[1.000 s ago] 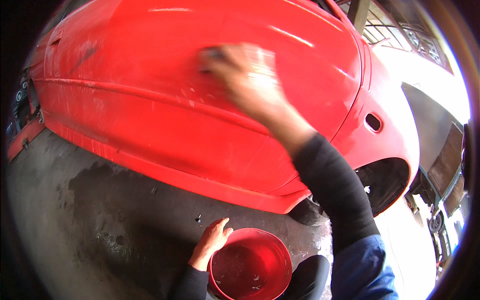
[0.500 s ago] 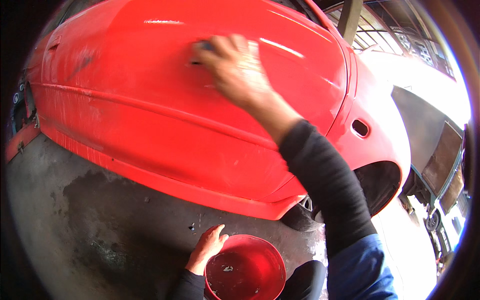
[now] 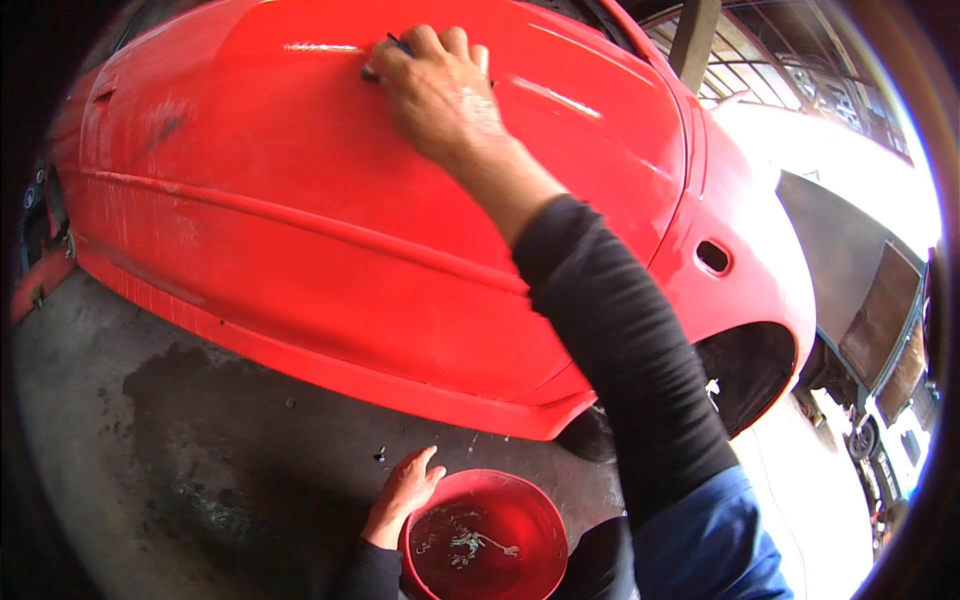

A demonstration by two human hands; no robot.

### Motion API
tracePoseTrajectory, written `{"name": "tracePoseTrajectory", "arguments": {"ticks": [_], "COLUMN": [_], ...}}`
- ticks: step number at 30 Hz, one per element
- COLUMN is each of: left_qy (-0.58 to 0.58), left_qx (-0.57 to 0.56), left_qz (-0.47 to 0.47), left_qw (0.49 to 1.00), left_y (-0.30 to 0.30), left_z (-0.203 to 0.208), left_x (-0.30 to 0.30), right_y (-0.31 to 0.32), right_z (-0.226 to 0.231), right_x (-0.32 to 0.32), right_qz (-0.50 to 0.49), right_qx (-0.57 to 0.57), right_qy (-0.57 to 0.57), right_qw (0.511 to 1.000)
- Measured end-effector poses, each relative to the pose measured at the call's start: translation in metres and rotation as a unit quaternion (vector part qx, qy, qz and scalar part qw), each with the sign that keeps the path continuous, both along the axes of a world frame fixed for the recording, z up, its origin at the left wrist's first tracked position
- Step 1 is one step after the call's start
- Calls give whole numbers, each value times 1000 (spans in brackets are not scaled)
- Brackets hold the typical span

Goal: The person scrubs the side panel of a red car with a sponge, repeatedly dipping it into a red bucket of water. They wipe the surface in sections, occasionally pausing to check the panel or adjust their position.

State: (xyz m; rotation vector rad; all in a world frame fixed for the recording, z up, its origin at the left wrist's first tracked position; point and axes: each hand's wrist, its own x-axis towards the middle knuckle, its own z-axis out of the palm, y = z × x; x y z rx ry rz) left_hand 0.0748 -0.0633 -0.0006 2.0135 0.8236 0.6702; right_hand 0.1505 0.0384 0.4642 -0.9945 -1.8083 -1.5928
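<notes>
Against the upper part of the red car door (image 3: 400, 310), my right hand (image 3: 440, 95) is closed over a small dark pad (image 3: 372, 72). My palm and fingers cover most of this pad, so only its edges show. Below the door, my left hand (image 3: 405, 492) is beside the left rim of a red bucket (image 3: 560, 510). Its fingers are apart and it holds nothing; whether it touches the rim is hard to tell. Inside the bucket are pale streaks, perhaps light on water.
The car's wheel arch (image 3: 752, 375) and an oval hole (image 3: 713, 257) in its panel are at right. Damp dark stains mark the concrete floor (image 3: 80, 370). A brown and grey panel (image 3: 880, 300) stands at far right, near a wooden post (image 3: 695, 40).
My right hand has moved up and slightly left across the door with the pad. My left hand stays by the bucket, and the pale streaks in the bucket look different.
</notes>
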Motion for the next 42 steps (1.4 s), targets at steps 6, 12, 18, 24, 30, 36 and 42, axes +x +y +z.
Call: {"name": "tracePoseTrajectory", "arguments": {"ticks": [6, 12, 18, 24, 30, 36, 42], "left_qy": [-66, -7, 19, -76, -50, -25, -103], "left_qx": [40, -3, -1, 38, -2, -14, 24], "left_qz": [-23, -22, 3, -3, 3, 41, -12], "left_qw": [997, 1000, 1000, 996, 999, 999, 994], "left_y": [-15, -10, -5, -17, -5, 0, -11], "left_z": [16, 10, 2, 18, 8, 8, 18], "left_x": [-27, -21, -7, -30, -17, -15, -27], "right_y": [-141, -44, -57, -165, -31, -64, -123], "right_z": [-77, -120, -96, -141, -139, -107, -101], "right_x": [142, 56, 31, 150, 19, 45, 140], "right_qz": [-121, -72, -78, -134, -55, -49, -128], "right_qx": [95, 22, -127, -59, -88, -100, 122], "right_qy": [129, 70, -71, -59, -86, -78, 91], "right_qw": [980, 995, 986, 987, 991, 991, 980]}}
